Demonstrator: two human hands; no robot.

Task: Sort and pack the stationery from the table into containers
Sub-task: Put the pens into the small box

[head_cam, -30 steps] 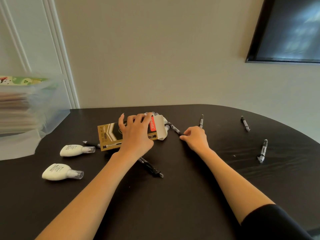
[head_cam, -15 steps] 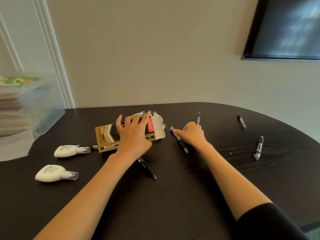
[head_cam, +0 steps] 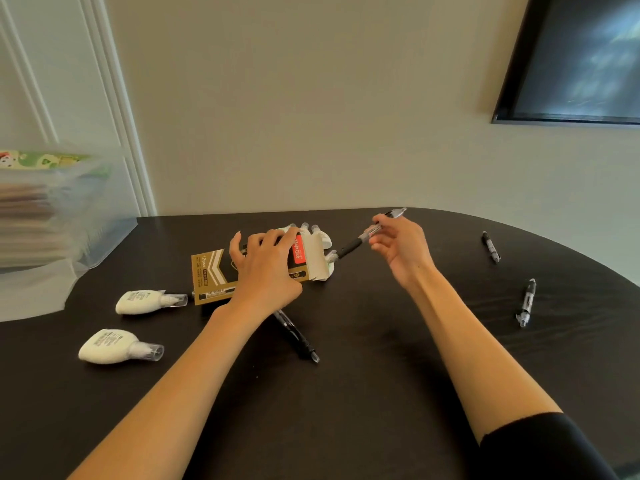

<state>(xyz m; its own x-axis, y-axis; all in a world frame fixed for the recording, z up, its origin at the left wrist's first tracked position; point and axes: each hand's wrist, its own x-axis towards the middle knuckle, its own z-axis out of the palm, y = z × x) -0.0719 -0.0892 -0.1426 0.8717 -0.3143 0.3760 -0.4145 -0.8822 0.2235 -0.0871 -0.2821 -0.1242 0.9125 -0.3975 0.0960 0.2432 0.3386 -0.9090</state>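
Left grip (head_cam: 266, 268) clamps the box (head_cam: 212, 271); right grip (head_cam: 398, 247) pinches a pen (head_cam: 349, 249) whose tip, seemingly at the flap (head_cam: 317, 256), may snag.

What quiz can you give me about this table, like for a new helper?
1. True or false: the right hand holds a pen up off the table.
2. Which hand grips the pen box? A) left hand B) right hand
3. Fill in: ___ white bottles lie left of the pen box.
Key: 1 true; 2 A; 3 two.
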